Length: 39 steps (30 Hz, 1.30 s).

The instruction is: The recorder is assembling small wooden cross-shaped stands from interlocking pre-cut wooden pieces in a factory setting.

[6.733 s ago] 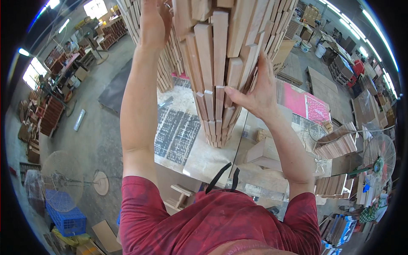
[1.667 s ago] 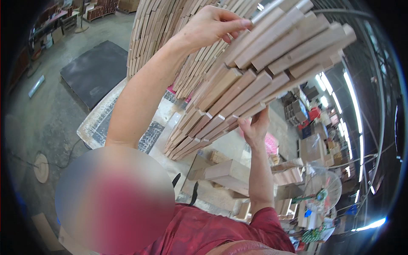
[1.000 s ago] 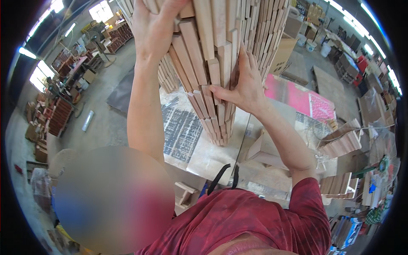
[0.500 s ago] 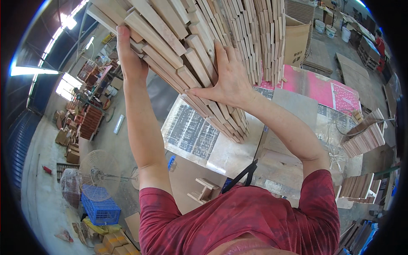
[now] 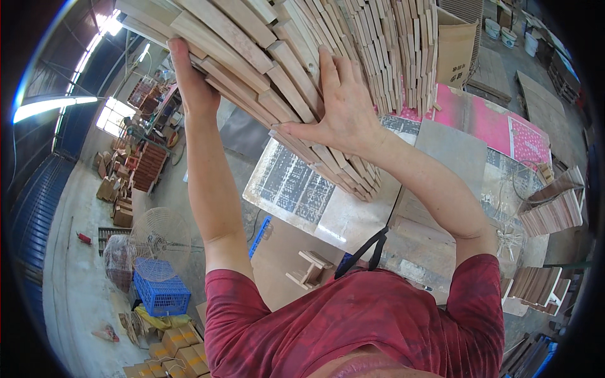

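In front of me leans a tall stack of pale wooden strips point(image 5: 236, 34), their ends stepped and uneven. Against its left side rests my left hand point(image 5: 194, 85); one digit is stretched upward along the wood, and the other fingers are hidden. My right hand point(image 5: 350, 104) lies spread on the stack's near face, its thumb pointing left and its fingers apart. The stack's lower end stands on a worn table covered with a dark patterned sheet point(image 5: 287, 179) and a bare metallic sheet point(image 5: 343, 217).
More rows of upright strips point(image 5: 409, 57) stand behind on a pink sheet point(image 5: 463, 113), beside a cardboard box point(image 5: 455, 50). Bundled boards point(image 5: 551, 211) stand at the right. On the left floor are a fan point(image 5: 157, 242), a blue crate point(image 5: 162, 293) and cartons point(image 5: 179, 340).
The view has shifted, so the table and room sit further right in the picture. Both hands stay against the strips, with the right hand slightly higher on the stack's face.
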Available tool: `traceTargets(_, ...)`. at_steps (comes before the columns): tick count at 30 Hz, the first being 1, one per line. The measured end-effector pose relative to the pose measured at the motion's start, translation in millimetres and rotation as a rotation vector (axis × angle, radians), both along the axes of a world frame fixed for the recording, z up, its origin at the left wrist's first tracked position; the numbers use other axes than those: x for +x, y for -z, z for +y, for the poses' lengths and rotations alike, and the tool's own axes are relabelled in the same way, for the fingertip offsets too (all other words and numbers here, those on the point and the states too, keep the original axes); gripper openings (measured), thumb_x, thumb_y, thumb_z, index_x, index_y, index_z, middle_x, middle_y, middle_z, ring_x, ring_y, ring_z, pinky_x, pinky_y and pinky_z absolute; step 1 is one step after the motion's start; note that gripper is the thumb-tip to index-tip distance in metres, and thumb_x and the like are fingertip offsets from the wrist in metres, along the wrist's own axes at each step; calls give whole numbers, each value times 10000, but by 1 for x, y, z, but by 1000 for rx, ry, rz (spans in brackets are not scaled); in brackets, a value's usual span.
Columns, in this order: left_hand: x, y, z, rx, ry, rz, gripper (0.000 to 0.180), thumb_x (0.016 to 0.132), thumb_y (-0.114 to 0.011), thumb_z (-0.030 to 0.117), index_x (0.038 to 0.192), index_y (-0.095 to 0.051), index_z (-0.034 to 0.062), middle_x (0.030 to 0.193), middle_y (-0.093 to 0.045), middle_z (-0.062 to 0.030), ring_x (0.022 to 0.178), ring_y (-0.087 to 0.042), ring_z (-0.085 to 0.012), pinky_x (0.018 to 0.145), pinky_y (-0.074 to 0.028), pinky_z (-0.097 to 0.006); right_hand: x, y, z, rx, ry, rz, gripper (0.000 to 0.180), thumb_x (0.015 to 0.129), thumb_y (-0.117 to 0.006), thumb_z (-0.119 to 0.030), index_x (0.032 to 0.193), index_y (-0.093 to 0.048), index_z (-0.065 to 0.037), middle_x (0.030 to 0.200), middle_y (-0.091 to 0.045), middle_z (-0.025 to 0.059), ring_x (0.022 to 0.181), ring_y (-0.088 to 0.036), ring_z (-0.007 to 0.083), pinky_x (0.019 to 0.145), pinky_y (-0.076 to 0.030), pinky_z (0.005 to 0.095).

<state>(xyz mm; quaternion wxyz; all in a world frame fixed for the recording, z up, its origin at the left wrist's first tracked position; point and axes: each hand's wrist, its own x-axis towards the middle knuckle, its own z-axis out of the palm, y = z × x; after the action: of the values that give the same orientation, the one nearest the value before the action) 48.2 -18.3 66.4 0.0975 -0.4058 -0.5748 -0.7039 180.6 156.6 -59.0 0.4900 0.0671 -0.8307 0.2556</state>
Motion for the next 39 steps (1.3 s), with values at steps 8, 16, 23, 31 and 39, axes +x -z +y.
traceTargets(8,-10,11,-6,52,97,-40,809,973,-591,617,1477,-411,10,1374,-571,-163,1275,-581,-282,1017,-547,-434,12,-13,-3,9,-8,-137,1298,703,-818,-672,1470,-251,208,1304,-447,355,1198,-473,483,1038,-446,546)
traceTargets(16,-13,6,2,158,84,304,972,868,-752,588,1492,-334,-29,1363,-538,-155,1275,-520,-237,1046,-450,-366,13,-145,7,-13,-104,150,1043,826,-766,-563,1474,-305,112,1376,-506,320,1286,-525,395,1063,-442,494)
traceTargets(23,1,16,-5,180,-89,399,706,992,-659,424,1461,-375,-20,1292,-576,-125,1161,-559,-205,1027,-434,-346,-41,-120,-28,-56,-138,255,1128,906,-642,-644,1496,-152,182,1368,-412,400,1253,-500,496,1049,-412,571)
traceTargets(31,16,11,6,242,-55,253,665,993,-641,388,1468,-424,-25,1353,-579,-151,1231,-570,-226,1060,-451,-357,-49,-121,-26,-38,-158,388,985,941,-640,-560,1475,-244,167,1319,-508,383,1216,-552,494,1050,-449,529)
traceTargets(39,6,18,9,243,-78,376,672,1054,-499,481,1521,-420,4,1500,-499,-172,1398,-448,-262,1164,-332,-372,-41,-98,0,-74,-221,271,1015,859,-759,-566,1434,-340,158,1268,-608,330,1162,-646,386,980,-533,430)
